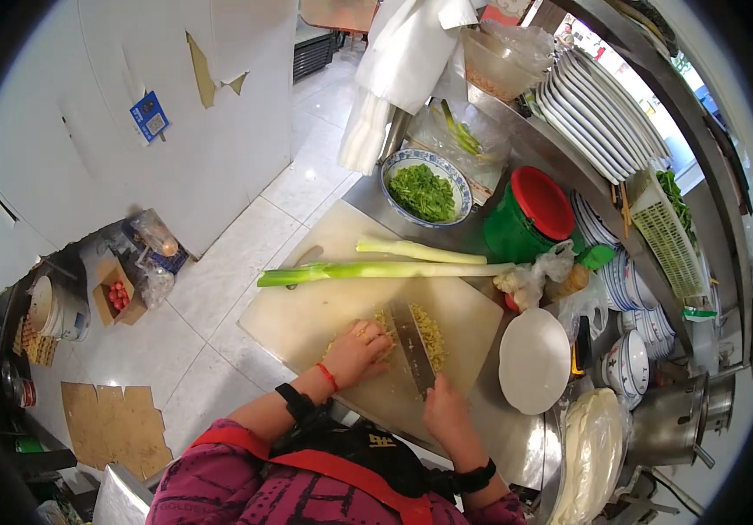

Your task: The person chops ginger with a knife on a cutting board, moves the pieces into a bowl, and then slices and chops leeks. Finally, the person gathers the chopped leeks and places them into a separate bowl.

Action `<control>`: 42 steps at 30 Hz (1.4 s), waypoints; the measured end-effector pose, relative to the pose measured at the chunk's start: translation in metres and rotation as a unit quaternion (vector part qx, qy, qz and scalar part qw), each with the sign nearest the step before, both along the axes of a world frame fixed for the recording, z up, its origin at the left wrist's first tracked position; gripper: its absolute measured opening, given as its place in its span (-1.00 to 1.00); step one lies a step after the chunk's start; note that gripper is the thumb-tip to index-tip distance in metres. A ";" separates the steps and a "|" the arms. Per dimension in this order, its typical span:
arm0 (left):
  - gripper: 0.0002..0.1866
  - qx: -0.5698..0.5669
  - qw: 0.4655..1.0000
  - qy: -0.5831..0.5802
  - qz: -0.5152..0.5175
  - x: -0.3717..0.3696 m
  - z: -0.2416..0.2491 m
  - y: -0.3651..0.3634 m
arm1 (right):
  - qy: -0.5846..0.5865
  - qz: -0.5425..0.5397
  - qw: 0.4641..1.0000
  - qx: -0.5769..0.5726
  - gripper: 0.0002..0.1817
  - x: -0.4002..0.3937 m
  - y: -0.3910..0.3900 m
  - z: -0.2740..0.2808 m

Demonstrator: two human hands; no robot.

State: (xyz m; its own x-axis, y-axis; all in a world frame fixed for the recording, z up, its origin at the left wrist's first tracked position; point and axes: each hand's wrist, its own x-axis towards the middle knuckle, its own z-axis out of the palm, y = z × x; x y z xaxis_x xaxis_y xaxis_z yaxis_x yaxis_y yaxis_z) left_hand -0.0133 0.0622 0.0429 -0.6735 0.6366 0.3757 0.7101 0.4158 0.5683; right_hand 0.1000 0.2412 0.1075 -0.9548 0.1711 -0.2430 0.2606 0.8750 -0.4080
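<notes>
On a pale cutting board (284, 319), my right hand (449, 411) is closed round the handle of a cleaver (411, 346). The cleaver's blade stands among finely chopped yellowish pieces (430, 339). Left of the blade, my left hand (359, 352) rests on the chopped pieces, its fingers bent and close together; whatever lies under them is hidden. Two long stalks lie across the board beyond my hands: a green and white leek (376, 272) and a shorter pale one (420, 252).
Behind the board are a bowl of chopped greens (423, 192) and a green bucket with a red lid (541, 206). To the right stand a white oval plate (535, 361), stacked bowls (626, 360) and a metal pot (667, 420). Plates (599, 114) line the shelf above.
</notes>
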 end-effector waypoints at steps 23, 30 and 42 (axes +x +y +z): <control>-0.77 0.007 0.998 0.009 -0.063 -0.014 -0.011 0.002 | 0.002 0.135 0.988 0.074 -0.87 -0.046 -0.005 0.023; -0.75 0.028 0.997 -0.019 -0.075 -0.016 -0.026 0.004 | 0.005 0.090 0.993 0.073 -0.81 -0.048 0.000 0.030; -0.81 0.018 0.997 -0.002 -0.080 -0.023 -0.011 0.003 | 0.012 0.117 0.991 0.064 -0.85 -0.053 -0.008 0.035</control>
